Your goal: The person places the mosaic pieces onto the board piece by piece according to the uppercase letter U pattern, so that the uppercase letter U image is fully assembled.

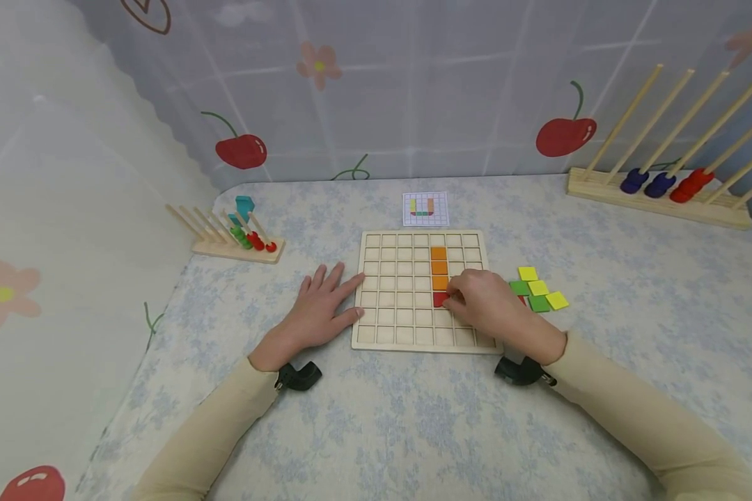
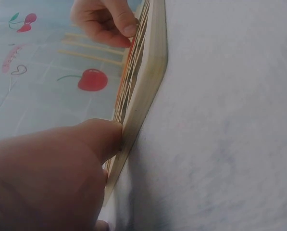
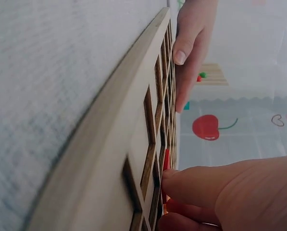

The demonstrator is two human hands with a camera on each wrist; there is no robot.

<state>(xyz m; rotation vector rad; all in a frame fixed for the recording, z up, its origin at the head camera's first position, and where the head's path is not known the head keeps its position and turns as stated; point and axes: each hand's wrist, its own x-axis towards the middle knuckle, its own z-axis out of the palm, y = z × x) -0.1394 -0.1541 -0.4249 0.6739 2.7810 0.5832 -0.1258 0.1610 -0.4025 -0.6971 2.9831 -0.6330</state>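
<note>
Here's the right hand (image 1: 485, 299), thumb and fingers curled in, and we've got it pinching the red tile (image 1: 439, 299), which sits at the fingertips over the board's cell! Just beyond the grip, we see three orange tiles (image 1: 439, 267) lined up in the same column of the wooden board (image 1: 389, 317). Left of the grip, the left hand (image 1: 318, 309) spreads its fingers, index and thumb touching the board's edge. Right of the grip, loose yellow and green tiles (image 1: 538, 287) lie beside the board; farther off, beyond it, we spot a pattern card (image 1: 425, 217).
</note>
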